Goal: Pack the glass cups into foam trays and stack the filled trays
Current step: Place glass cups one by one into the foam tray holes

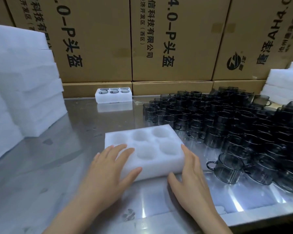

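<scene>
Landmark: empty foam tray (152, 149), six round pockets, lying flat on the steel table (71, 132) close to the near edge.
Left hand (108, 168): fingers straight and spread, laid flat over the tray's near-left corner and the pocket there; holds nothing.
Right hand (189, 174): fingers straight, pressed along the tray's right side wall, thumb at the near-right corner; holds nothing.
Glass cups (227, 119): smoky grey, handled, massed in a large crowd right of the tray and beyond its far-right corner; nearest single cup (228, 168) just right of the right hand, apart from the tray.
Filled tray (113, 95): far beyond the empty tray, against the cartons, six dark cup rims showing in its pockets.
Spare foam, left (24, 92): tall stack of white foam blocks well left of the tray.
Spare foam, right (284, 81): shorter stack beyond the cup crowd, far right of the tray.
Done so far: one tray packed, as far as visible; no stack of filled trays to be seen.
Left to do: all six pockets of the near tray bare; the great bulk of the cups unpacked; stacking not yet begun. Judged very early in the job.
Step in hand: likely squaring the empty tray into place before loading.
Writing: brown cartons (172, 39) behind the table, turned sideways, printed "4.0-P头盔", "科技有限公司" and "(西区)"; rightmost carton with "AHA" and a round logo; the rest too cut off or blurred to read.
</scene>
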The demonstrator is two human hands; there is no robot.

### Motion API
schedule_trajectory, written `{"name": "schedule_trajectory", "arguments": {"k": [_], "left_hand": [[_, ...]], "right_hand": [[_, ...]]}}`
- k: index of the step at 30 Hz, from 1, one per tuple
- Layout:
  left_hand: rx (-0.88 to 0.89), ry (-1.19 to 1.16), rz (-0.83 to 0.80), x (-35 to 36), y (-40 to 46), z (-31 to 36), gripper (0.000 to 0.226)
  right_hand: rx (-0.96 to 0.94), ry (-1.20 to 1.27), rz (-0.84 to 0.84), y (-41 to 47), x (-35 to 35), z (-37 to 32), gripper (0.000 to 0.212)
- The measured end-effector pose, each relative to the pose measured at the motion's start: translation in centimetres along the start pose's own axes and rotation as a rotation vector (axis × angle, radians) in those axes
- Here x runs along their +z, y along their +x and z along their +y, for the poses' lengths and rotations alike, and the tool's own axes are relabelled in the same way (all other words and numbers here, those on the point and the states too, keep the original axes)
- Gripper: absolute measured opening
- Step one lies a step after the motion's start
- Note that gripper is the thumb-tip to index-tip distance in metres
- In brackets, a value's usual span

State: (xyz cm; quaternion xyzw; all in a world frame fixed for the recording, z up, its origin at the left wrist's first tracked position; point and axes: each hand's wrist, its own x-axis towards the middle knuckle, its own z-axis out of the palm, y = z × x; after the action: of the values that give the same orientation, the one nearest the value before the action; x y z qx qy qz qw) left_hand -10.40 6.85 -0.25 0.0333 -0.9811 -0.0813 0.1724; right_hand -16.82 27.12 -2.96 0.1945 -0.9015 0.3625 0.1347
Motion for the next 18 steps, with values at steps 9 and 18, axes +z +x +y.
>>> {"name": "schedule_trajectory", "arguments": {"k": [9, 18], "left_hand": [[0.205, -0.097, 0.168, 0.3, 1.7, -3.2, 0.064], [-0.151, -0.731, 0.397, 1.6, 2.0, -6.1, 0.028]], "right_hand": [[-0.031, -0.197, 0.263, -0.5, -1.9, 0.0, 0.071], [0.228, -0.563, 0.228, -0.3, -4.2, 3.4, 0.065]]}}
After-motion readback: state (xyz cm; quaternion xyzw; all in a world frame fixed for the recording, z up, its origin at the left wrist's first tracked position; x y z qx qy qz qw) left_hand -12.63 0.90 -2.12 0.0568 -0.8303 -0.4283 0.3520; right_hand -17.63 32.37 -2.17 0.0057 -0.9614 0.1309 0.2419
